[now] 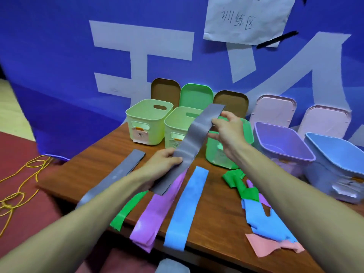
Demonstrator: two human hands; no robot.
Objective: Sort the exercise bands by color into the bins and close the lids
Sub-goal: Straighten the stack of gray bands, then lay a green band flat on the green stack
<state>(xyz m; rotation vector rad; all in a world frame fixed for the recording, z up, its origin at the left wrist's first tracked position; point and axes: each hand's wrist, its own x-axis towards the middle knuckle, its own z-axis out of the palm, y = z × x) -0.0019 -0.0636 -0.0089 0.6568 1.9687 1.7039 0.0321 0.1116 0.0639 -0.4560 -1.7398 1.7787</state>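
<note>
Your left hand [165, 161] pinches the lower part of the grey band [194, 140], held slanting above the tabletop [94, 160]. Your right hand [228, 131] pinches its upper end, near the green bin [211, 153]. Fold it slack before lowering it, probably into a pale bin [153, 125], with the ends inside the rim.

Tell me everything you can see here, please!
pale bins: two, yellow-green, table back left.
green bin: one, green, middle.
purple bin: one, purple, right.
blue bin: one, blue, far right.
lids: five, brown, green, pink, against backdrop.
held band: one, grey, in both hands.
flat bands: four, grey, green, purple, blue, table front.
pile: one, mixed colours, front right.
table: one, brown, underneath.
cord: one, yellow, floor left.
note: one, white, on backdrop.
left hand: holds band's lower part.
right hand: pinches band's top.
</note>
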